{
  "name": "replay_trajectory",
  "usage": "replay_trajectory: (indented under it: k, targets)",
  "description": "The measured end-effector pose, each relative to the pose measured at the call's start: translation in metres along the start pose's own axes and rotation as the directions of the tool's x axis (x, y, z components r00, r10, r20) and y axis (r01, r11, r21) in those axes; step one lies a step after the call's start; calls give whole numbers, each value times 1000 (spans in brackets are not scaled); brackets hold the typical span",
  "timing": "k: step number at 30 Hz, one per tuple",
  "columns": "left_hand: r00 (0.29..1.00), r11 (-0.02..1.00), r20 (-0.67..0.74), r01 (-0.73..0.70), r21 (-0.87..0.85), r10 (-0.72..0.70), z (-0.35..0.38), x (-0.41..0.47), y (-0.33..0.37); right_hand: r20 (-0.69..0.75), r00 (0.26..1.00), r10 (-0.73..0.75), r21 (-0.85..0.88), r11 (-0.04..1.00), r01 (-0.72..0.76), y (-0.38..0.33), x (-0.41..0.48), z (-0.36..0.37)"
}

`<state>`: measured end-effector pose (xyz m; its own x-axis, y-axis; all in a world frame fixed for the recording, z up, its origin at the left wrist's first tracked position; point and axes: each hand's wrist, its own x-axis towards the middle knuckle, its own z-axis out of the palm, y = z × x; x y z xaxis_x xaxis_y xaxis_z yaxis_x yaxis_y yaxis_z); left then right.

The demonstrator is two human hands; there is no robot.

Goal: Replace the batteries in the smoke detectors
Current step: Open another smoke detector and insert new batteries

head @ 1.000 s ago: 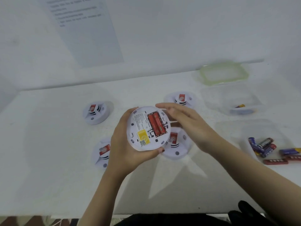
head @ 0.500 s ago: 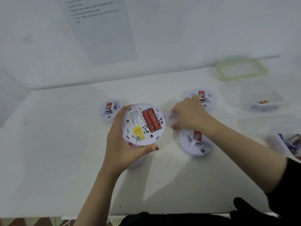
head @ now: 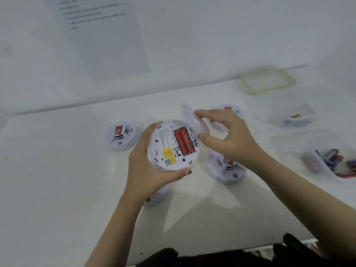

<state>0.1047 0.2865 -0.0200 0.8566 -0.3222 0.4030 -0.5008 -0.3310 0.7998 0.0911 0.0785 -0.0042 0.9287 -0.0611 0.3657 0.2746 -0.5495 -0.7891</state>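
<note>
My left hand [head: 148, 170] grips a round white smoke detector [head: 169, 151] held back side up above the table. Two red batteries [head: 184, 140] lie side by side in its open compartment, beside a yellow label. My right hand [head: 227, 139] pinches a thin white round cover plate [head: 189, 117], tilted on edge just above the detector's right rim. Other white detectors stand on the table: one at the left [head: 123, 135], one below my right wrist [head: 225, 170], one behind my right hand [head: 231, 110], and one partly hidden under my left hand [head: 158, 195].
A clear tub [head: 279, 110] at the right holds a battery or two. Another clear tub [head: 331, 158] nearer the right edge holds several batteries. A green-rimmed lid [head: 267, 81] lies at the back right. A printed sheet [head: 104, 35] hangs on the wall.
My right hand went to the table, picked up the white cover plate and brought it up to the detector's right rim. My left hand kept holding the detector.
</note>
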Motion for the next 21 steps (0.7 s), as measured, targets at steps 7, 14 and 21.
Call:
replay_trajectory:
  k: [7, 14, 21]
  targets:
    - [1000, 1000, 25, -16, 7, 16, 2, 3, 3, 190, 908, -373, -356, 836, 418, -21, -12, -9]
    - [997, 999, 57, -45, -18, 46, 1, 3, 3, 247, 874, -420, -404, 775, 486, -27, -10, -10]
    - [995, 998, 85, -55, -7, 55, -3, 4, 6, 270, 897, -349, -405, 804, 435, -28, -8, -14]
